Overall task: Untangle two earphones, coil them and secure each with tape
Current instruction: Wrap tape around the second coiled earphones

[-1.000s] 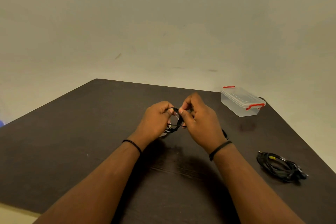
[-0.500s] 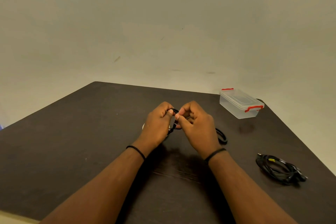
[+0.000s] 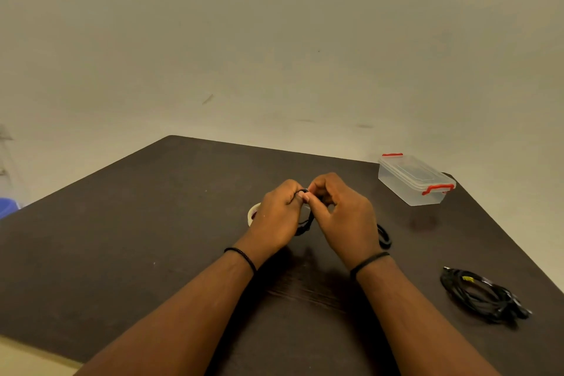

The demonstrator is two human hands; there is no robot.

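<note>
Black, thin and limp, the earphone coil point(image 3: 306, 223) hangs above the bench point(image 3: 152, 223), pinched at its top by the fingers of both hands, likeliest to spring loose unless gripped across its bundled loops.

A dark table point(image 3: 128, 241) carries a clear lidded box point(image 3: 415, 180), a coiled black earphone point(image 3: 483, 296) and a tape roll point(image 3: 253, 214).

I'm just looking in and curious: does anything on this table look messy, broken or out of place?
Nothing stands out. Both hands, left and right, pinch a black earphone cable over the dark table. A tape roll peeks from behind the left hand, a coiled black cable bundle lies tidily at right, and the lidded clear box sits upright.
</note>
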